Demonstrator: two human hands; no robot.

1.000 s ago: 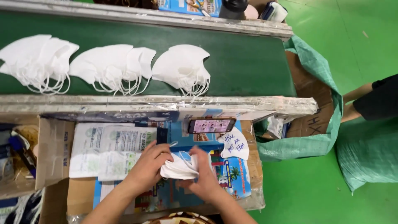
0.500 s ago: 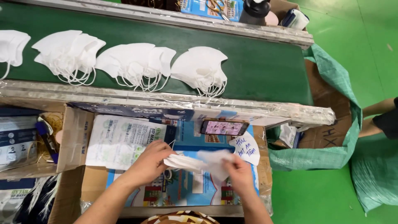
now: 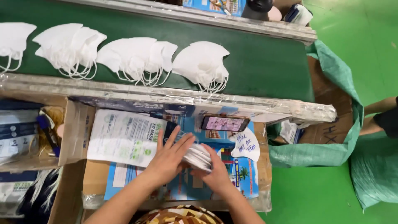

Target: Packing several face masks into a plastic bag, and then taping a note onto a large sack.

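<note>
Both hands sit low centre of the frame, pressed together around a small stack of white masks (image 3: 198, 157). Left hand (image 3: 168, 157) lies flat on top of the stack, fingers spread and extended, palm down; it is not curled shut. Right hand (image 3: 215, 174) cups the stack from the lower right, fingers closed against its edge. The stack appears squared up between the two palms, resting on or just above the surface (image 3: 244, 186), which is covered with blue printed sheets.

Just left of the hands: a white printed packaging sheet (image 3: 124, 137), lying flat. Just above the hands: a phone (image 3: 224, 123) with its screen lit. To the right of it, a single white mask with handwriting (image 3: 246, 145), set apart from the stack. An open cardboard box (image 3: 70, 124) occupies the left edge, contents partly hidden.

Farther up, beyond a plastic-wrapped rail (image 3: 166, 97), a green conveyor belt (image 3: 265, 62) carries four bundles of white masks (image 3: 137, 56) in a row, ear loops hanging toward the near side. None of these is touched.

Right of frame: a green woven sack (image 3: 331, 145) lining a cardboard box, on a green floor (image 3: 365, 41); another person's arm (image 3: 379, 108) shows at the right edge.

Judged progress: one stack is gathered and in hand, not yet in any pack; the belt bundles remain to be handled.
</note>
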